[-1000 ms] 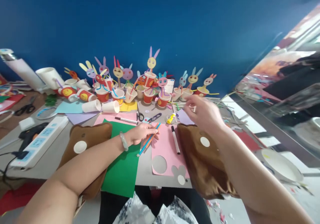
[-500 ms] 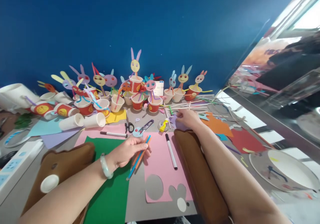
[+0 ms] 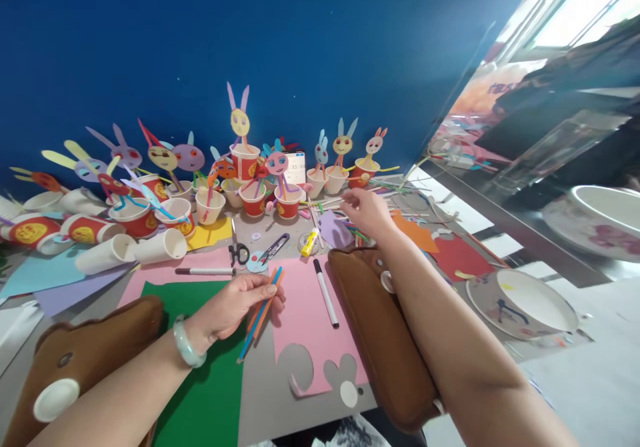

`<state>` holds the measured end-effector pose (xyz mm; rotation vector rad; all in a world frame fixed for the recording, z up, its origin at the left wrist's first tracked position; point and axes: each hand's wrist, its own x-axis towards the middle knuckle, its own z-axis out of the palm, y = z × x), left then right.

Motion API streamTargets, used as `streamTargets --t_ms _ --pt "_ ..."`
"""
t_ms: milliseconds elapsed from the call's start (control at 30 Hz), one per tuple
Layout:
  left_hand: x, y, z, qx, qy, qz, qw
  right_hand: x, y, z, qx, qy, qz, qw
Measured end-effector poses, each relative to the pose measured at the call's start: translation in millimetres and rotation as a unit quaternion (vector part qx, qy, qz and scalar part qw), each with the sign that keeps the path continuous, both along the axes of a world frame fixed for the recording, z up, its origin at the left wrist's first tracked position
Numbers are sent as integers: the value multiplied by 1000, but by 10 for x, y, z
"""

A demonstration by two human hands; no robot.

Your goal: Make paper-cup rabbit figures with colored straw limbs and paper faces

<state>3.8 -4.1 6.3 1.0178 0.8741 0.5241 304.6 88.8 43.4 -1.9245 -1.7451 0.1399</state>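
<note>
A straight blue strip (image 3: 253, 331) and orange strip (image 3: 263, 318) slant together by the right edge of the green sheet (image 3: 200, 394), upper ends leaning away.

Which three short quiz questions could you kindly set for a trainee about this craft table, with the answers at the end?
1. What two colours are the strips held in the left hand?

2. The white marker beside the right-hand brown pad lies on which sheet?
A) the green sheet
B) the pink sheet with the cut-outs
C) the yellow sheet

3. True or false: the bracelet is worn on the right wrist.

Key:
1. Blue and orange.
2. B.
3. False; the bracelet is on the left one.
</note>
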Motion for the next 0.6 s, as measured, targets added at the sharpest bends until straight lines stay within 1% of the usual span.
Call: streamTargets --t_ms 67,133,167,233,300,367,433,467,533,600 --pt "-4 5 -10 4 8 -4 1000 -49 -106 190 83 96 47 991" --pt "-5 8 -13 11 17 -13 1000 -113 -252 409 128 148 95 976" --pt "-5 9 -12 14 21 -17 1000 -147 -332 512 130 155 119 972" --pt "-3 8 -12 20 24 -16 999 -217 -483 667 95 133 162 973" --pt "-3 7 -15 24 25 -13 999 -294 -604 721 29 63 185 980" --pt "-5 7 -20 30 29 -14 999 -384 -683 660 -44 -41 182 981" --pt "-7 8 -26 33 25 -21 999 -482 -721 504 -108 -147 165 969" --pt "-8 8 -28 33 18 -22 999 -529 -725 404 -126 -192 158 960" --pt "-6 6 -28 31 2 -18 999 -606 -706 197 -151 -241 164 945" --pt "-2 2 -22 25 -5 -8 1000 -642 -654 22 -153 -239 154 947"
